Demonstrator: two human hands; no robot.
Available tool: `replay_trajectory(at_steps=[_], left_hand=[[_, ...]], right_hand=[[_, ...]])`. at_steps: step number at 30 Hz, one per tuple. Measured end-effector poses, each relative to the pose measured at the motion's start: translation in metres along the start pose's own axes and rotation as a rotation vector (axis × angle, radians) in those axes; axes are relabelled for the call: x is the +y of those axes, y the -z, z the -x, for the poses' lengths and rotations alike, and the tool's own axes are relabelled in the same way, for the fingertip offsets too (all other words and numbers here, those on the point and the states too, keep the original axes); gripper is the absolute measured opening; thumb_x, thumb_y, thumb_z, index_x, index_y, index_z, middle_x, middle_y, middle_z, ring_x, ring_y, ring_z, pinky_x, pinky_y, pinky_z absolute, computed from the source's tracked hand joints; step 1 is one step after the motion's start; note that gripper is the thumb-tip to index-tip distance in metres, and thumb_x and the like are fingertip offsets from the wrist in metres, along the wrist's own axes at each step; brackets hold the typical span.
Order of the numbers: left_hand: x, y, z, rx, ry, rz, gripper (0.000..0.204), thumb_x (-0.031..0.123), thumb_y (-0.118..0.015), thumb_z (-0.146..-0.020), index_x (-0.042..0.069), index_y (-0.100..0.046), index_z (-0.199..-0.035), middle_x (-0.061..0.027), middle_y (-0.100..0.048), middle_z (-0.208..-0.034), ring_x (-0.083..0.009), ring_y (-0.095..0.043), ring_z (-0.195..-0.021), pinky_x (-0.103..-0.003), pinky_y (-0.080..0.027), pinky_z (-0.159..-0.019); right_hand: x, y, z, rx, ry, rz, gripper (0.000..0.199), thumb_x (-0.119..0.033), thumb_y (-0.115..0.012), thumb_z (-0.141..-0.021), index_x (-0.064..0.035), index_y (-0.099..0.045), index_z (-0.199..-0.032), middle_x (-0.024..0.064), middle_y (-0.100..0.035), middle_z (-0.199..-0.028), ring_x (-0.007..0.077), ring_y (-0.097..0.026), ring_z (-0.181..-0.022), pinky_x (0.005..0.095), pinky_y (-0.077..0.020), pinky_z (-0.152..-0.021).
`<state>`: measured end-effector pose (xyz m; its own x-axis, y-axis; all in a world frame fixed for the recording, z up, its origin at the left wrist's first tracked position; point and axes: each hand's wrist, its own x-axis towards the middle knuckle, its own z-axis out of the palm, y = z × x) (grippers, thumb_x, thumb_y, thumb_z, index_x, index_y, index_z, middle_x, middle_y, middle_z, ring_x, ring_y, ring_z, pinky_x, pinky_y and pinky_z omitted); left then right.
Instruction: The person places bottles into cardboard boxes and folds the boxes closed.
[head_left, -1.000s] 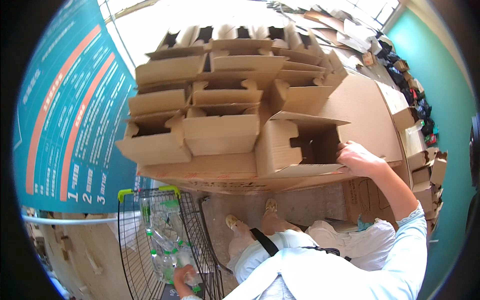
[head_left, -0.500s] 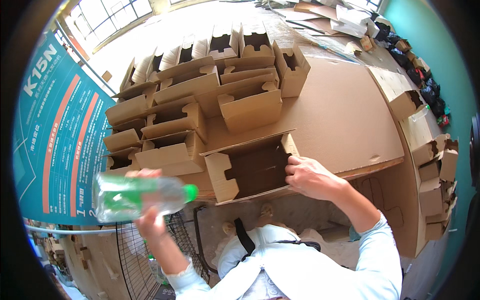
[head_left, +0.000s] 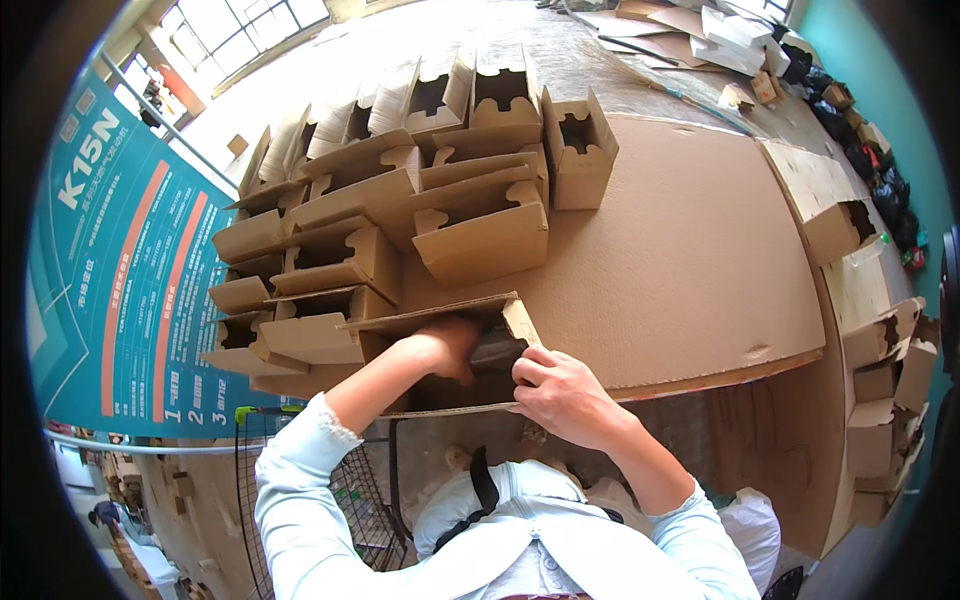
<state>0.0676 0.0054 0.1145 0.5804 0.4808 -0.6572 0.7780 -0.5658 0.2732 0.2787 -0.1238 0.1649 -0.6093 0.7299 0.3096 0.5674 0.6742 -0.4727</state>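
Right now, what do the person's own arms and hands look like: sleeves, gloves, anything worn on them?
Both arms wear long, pale blue sleeves of a light fabric. The left sleeve ends in a small gathered, frilled cuff near the wrist; the right sleeve stops at mid-forearm. The left hand and right hand are bare: no gloves, and no rings, watch or bracelet show.

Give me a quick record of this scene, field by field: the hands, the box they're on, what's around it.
left hand: reaching inside the open box, fingers hidden, grip cannot be told
right hand: fingers on the box's front edge and side flap
open box: brown cardboard, at the near edge of the cardboard-covered table
stacked boxes: empty cartons with cut-out flaps, piled behind and to the left
wire cart: below the table, left of the person
banner: teal, on the left
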Motion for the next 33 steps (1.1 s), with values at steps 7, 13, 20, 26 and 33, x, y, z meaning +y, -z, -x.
replay_trajectory(at_steps=[7,13,20,26,33], left_hand=[[0.005,0.003,-0.016,0.006,-0.099,-0.158,0.049,0.016,-0.071,-0.078,0.012,-0.061,-0.127,-0.0184,-0.065,-0.120,-0.0375,-0.060,-0.113,-0.043,-0.048,-0.099],[-0.002,0.024,0.100,0.558,-0.291,0.383,0.040,0.018,-0.063,-0.091,0.001,-0.059,-0.128,-0.0185,-0.060,-0.128,-0.0361,-0.057,-0.117,-0.041,-0.045,-0.101],[-0.079,-0.113,0.282,1.180,-0.072,1.183,0.033,0.014,-0.063,-0.095,-0.001,-0.062,-0.125,-0.0109,-0.067,-0.119,-0.0181,-0.063,-0.111,-0.031,-0.049,-0.098],[-0.223,-0.475,0.344,1.341,1.240,1.301,0.030,0.022,-0.070,-0.088,0.001,-0.069,-0.110,-0.0109,-0.073,-0.102,-0.0221,-0.069,-0.090,-0.037,-0.053,-0.076],[-0.200,-0.717,0.343,0.664,1.785,1.549,0.045,0.030,-0.077,-0.075,0.002,-0.066,-0.108,-0.0160,-0.070,-0.100,-0.0311,-0.066,-0.075,-0.041,-0.050,-0.061]], right_hand=[[0.006,-0.001,-0.002,0.023,0.014,0.064,0.011,-0.013,-0.072,-0.076,-0.0072,-0.064,-0.070,0.0044,-0.056,-0.087,0.0231,-0.055,-0.095,0.0338,-0.0515,-0.082],[0.003,0.003,-0.016,0.023,-0.048,0.029,0.019,-0.012,-0.078,-0.066,-0.0063,-0.060,-0.069,0.0049,-0.059,-0.087,0.0253,-0.057,-0.092,0.0367,-0.0520,-0.078],[-0.019,0.001,-0.030,-0.017,-0.207,0.010,0.025,-0.002,-0.079,-0.059,0.0046,-0.058,-0.073,0.0110,-0.057,-0.080,0.0300,-0.055,-0.084,0.0389,-0.0457,-0.073],[-0.047,-0.005,-0.047,-0.175,-0.350,0.111,0.024,0.004,-0.074,-0.058,0.0054,-0.064,-0.079,0.0127,-0.057,-0.080,0.0303,-0.054,-0.083,0.0382,-0.0440,-0.073],[-0.033,0.002,-0.050,-0.273,-0.458,0.261,0.024,0.007,-0.071,-0.057,0.0033,-0.067,-0.080,0.0122,-0.059,-0.081,0.0313,-0.055,-0.087,0.0391,-0.0449,-0.077]])
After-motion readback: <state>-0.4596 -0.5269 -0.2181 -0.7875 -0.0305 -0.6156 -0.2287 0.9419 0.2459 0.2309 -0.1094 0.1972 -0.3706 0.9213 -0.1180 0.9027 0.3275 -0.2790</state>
